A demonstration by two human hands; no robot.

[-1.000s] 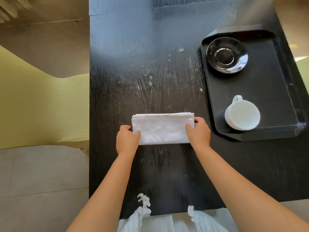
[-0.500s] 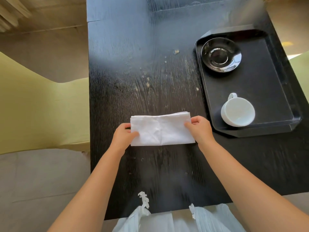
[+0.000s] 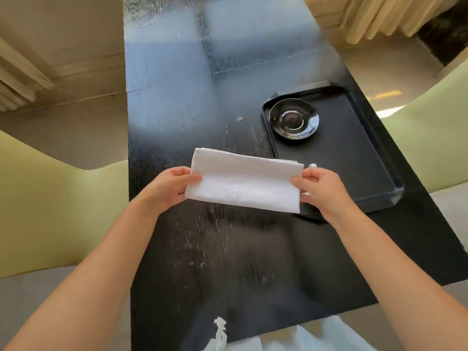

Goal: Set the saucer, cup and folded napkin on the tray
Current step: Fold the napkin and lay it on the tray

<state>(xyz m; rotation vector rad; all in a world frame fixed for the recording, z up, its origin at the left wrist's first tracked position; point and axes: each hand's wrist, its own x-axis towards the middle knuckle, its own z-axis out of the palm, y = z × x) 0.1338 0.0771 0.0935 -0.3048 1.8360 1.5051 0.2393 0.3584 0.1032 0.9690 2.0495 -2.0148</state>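
A folded white napkin (image 3: pixel 244 182) hangs above the black table, held at both short ends. My left hand (image 3: pixel 168 187) pinches its left end and my right hand (image 3: pixel 323 190) pinches its right end. The napkin's right end overlaps the near left corner of the black tray (image 3: pixel 354 158). A glossy black saucer (image 3: pixel 293 119) sits in the tray's far left corner. The white cup is almost wholly hidden behind my right hand and the napkin; only a bit of its handle (image 3: pixel 312 165) shows.
The long black table (image 3: pixel 182 102) runs away from me, with crumbs and pale smears near its middle. Pale green chairs stand at the left (image 3: pixel 50 211) and at the right (image 3: pixel 430 148). White cloth at my waist shows along the bottom edge.
Both hands have lifted the napkin off the table and carried it right, toward the tray. It now covers the cup. The camera has tilted up.
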